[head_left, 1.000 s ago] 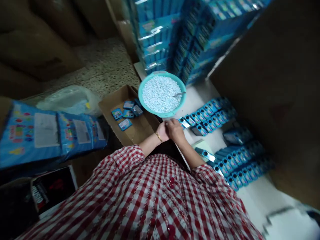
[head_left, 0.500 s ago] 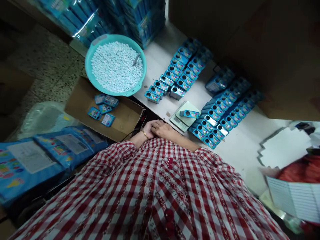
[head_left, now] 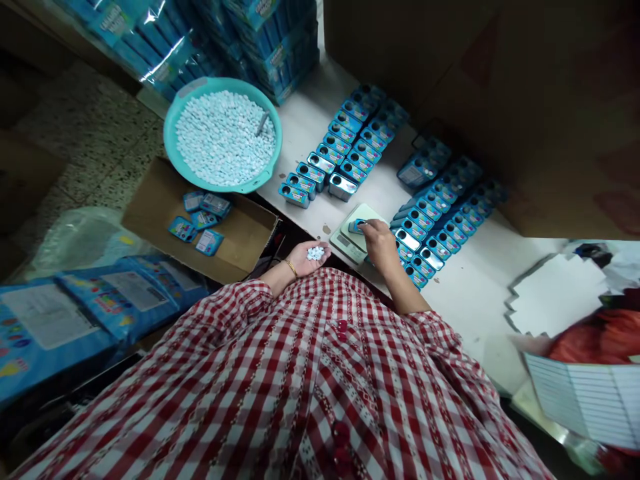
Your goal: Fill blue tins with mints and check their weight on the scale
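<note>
My left hand [head_left: 301,261] lies palm up in front of my waist, cupped under a small heap of pale candies [head_left: 315,253]. Over the white scale [head_left: 349,247], my right hand [head_left: 383,247] has its fingertips drawn together at the top of a small blue tin [head_left: 355,227]. The hand covers part of that tin, and what the fingertips pinch, if anything, is hidden. A turquoise basin [head_left: 173,137] full of similar pale candies [head_left: 225,140] stands at the back left, with a scoop handle [head_left: 262,123] sticking out.
Rows of blue tins [head_left: 345,147] stand behind the scale, with more tins [head_left: 430,220] at its right. A cardboard box [head_left: 240,243] on the left holds several flat packs. Blue bags [head_left: 120,297] lie farther left. Tall cardboard [head_left: 450,80] bounds the table's back.
My hands, earlier together at my waist, are apart. The right has moved up and right to the tin on the scale; the left has turned up, showing candies. The view has shifted slightly.
</note>
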### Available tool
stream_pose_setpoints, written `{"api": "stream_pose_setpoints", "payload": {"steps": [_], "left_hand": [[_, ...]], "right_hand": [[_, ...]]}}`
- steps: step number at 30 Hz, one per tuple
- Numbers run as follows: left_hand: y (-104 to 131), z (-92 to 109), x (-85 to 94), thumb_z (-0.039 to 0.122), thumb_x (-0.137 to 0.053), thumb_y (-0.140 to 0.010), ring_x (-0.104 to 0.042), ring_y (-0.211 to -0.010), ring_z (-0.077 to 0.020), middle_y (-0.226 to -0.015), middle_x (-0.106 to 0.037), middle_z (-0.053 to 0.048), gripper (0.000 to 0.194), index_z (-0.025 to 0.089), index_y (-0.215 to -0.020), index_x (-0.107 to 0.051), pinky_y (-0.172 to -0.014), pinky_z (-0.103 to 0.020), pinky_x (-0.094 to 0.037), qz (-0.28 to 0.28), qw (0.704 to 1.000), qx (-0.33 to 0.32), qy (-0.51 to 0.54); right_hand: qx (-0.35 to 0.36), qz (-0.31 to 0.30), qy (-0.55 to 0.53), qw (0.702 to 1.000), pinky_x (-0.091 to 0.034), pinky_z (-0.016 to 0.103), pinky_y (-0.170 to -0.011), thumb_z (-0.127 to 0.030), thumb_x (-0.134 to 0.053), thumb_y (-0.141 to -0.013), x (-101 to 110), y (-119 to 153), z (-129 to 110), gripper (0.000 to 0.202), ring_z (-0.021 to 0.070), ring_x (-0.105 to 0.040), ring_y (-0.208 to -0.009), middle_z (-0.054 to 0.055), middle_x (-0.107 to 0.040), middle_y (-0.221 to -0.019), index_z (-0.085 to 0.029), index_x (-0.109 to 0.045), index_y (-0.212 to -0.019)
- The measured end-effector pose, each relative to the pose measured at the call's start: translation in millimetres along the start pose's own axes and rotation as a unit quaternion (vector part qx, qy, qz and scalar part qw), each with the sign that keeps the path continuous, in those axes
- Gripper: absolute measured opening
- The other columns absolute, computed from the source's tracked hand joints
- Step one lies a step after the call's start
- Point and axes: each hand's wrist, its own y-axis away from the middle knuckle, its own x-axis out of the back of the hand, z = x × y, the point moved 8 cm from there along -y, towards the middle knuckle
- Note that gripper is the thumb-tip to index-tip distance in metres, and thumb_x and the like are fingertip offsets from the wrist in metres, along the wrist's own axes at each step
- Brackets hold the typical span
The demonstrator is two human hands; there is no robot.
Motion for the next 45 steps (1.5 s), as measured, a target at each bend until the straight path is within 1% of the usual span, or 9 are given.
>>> {"api": "stream_pose_setpoints", "payload": {"steps": [6,11,16,24,29,33,36,41,45], "left_hand": [[0.4,-2.7,-4.6,0.014,-0.041,-0.089,-0.064,-0.058,-0.0140,-0.063,-0.065,-0.011,0.028,0.007,-0.072,-0.062,-0.050,-0.019,-0.050,-0.001,1.000,-0.005,-0.005],[1.5,0.8,-1.4,0.015,-0.040,-0.089,-0.064,-0.057,-0.0137,-0.063,-0.065,-0.011,0.028,0.007,-0.073,-0.062,-0.050,-0.019,-0.050,0.009,1.000,-0.013,-0.003],[2.0,7.3,0.9,0.012,-0.044,-0.086,-0.065,-0.060,-0.0141,-0.066,-0.065,-0.010,0.022,0.006,-0.081,-0.064,-0.050,-0.019,-0.050,0.000,1.000,-0.020,0.021],[3.7,16.2,0.7,0.007,-0.043,-0.085,-0.065,-0.068,-0.0142,-0.071,-0.066,-0.011,0.022,0.004,-0.093,-0.064,-0.060,-0.021,-0.052,0.003,0.999,-0.049,0.011],[2.1,16.4,5.7,0.003,-0.042,-0.082,-0.064,-0.068,-0.0137,-0.076,-0.065,-0.011,0.025,0.005,-0.095,-0.063,-0.053,-0.018,-0.048,-0.010,0.999,-0.040,0.005],[1.8,13.9,4.2,-0.002,-0.043,-0.078,-0.055,-0.054,-0.0073,-0.072,-0.061,-0.008,0.027,0.006,-0.095,-0.062,-0.038,-0.012,-0.034,-0.050,0.999,-0.019,0.001],[3.7,14.3,4.3,-0.002,-0.045,-0.078,-0.050,-0.050,-0.0051,-0.068,-0.057,-0.005,0.024,0.007,-0.092,-0.062,-0.035,-0.010,-0.028,-0.061,0.998,-0.017,-0.003],[9.6,20.7,11.3,-0.001,-0.045,-0.080,-0.050,-0.049,-0.0046,-0.067,-0.056,-0.004,0.023,0.009,-0.094,-0.060,-0.034,-0.009,-0.029,-0.044,0.998,-0.034,0.000],[13.1,26.3,15.8,-0.001,-0.045,-0.079,-0.050,-0.049,-0.0046,-0.068,-0.057,-0.004,0.025,0.009,-0.096,-0.060,-0.035,-0.009,-0.030,-0.035,0.998,-0.046,0.003]], "right_hand": [[-0.011,0.009,-0.018,1.000,-0.046,0.034,-0.084,-0.021,-0.034,-0.092,-9.2,-2.3,14.7,0.035,0.0209,-0.055,-0.098,0.008,-0.062,-0.108,-0.022,-0.067,-0.104],[-0.035,0.090,-0.083,0.992,-0.048,0.032,-0.087,-0.025,-0.036,-0.092,17.1,5.7,24.7,0.033,0.0179,-0.058,-0.099,0.008,-0.064,-0.106,-0.022,-0.066,-0.105],[-0.101,0.164,-0.075,0.978,-0.049,0.037,-0.085,-0.027,-0.040,-0.090,46.9,20.3,47.0,0.028,0.0199,-0.061,-0.093,0.008,-0.066,-0.095,-0.022,-0.067,-0.095],[-0.116,0.207,-0.085,0.968,-0.049,0.036,-0.085,-0.026,-0.042,-0.088,49.6,31.8,64.2,0.025,0.0189,-0.061,-0.090,0.006,-0.067,-0.090,-0.020,-0.066,-0.091],[-0.111,0.149,-0.074,0.980,-0.046,0.038,-0.089,-0.031,-0.047,-0.087,35.6,24.8,60.5,0.026,0.0210,-0.058,-0.099,0.010,-0.064,-0.102,-0.019,-0.063,-0.102],[-0.073,0.038,-0.019,0.996,-0.040,0.044,-0.096,-0.028,-0.052,-0.083,8.7,16.1,52.5,0.041,0.0267,-0.048,-0.113,0.013,-0.055,-0.121,-0.017,-0.052,-0.122],[-0.053,-0.028,0.012,0.998,-0.040,0.045,-0.093,-0.025,-0.051,-0.082,-9.7,6.5,44.8,0.040,0.0282,-0.049,-0.105,0.014,-0.056,-0.116,-0.016,-0.052,-0.121],[-0.021,-0.025,0.007,0.999,-0.044,0.042,-0.087,-0.029,-0.050,-0.085,-25.9,-35.8,9.7,0.034,0.0280,-0.049,-0.098,0.014,-0.056,-0.109,-0.016,-0.054,-0.117],[-0.055,-0.040,0.009,0.998,-0.045,0.040,-0.082,-0.025,-0.048,-0.087,-51.3,-78.5,-14.7,0.033,0.0275,-0.048,-0.101,0.016,-0.054,-0.112,-0.015,-0.053,-0.117]]}}
